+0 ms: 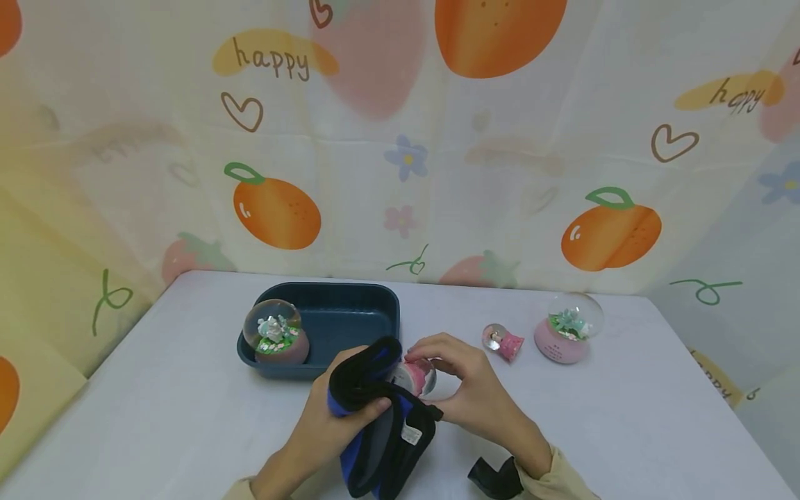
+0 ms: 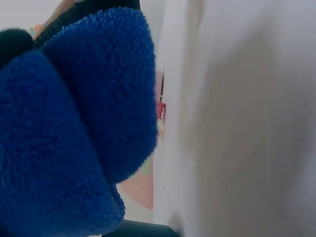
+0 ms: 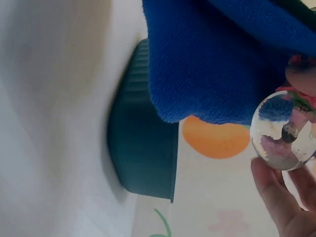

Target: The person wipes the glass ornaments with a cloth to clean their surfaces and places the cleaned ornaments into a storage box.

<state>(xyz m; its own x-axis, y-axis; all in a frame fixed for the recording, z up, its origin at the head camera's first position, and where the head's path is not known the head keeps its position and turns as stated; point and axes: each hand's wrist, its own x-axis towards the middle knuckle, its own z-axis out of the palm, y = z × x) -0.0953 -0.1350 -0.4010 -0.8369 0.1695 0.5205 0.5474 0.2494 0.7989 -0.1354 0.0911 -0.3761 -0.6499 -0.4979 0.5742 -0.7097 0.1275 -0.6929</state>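
Plainly, the left hand (image 1: 331, 413) grips a folded blue cloth (image 1: 381, 448) with black trim, thumb over the near side, while the right hand (image 1: 469, 382) pinches a small snow globe (image 1: 415, 376), its base turned toward the cloth, in front of the tray (image 1: 350, 368). Whether cloth and base touch is hard to judge, since folds hide part of it.

The right wrist view shows the held globe's clear dome between fingers and thumb; the left wrist view gives mostly blue plush folds and hides that dome.

Four snow globes appear, two large and two small, with one tray and one cloth. One large globe (image 1: 278, 332) sits in the tray's near-left corner; the other large globe (image 1: 565, 330) stands toward the table's far-right corner. Left of it, the second small globe (image 1: 502, 342) lies on its side.

The tray is close to the table's (image 1: 662, 417) far edge. Room extends from the tray to the left edge, and from the right-hand large globe toward the near-right corner.
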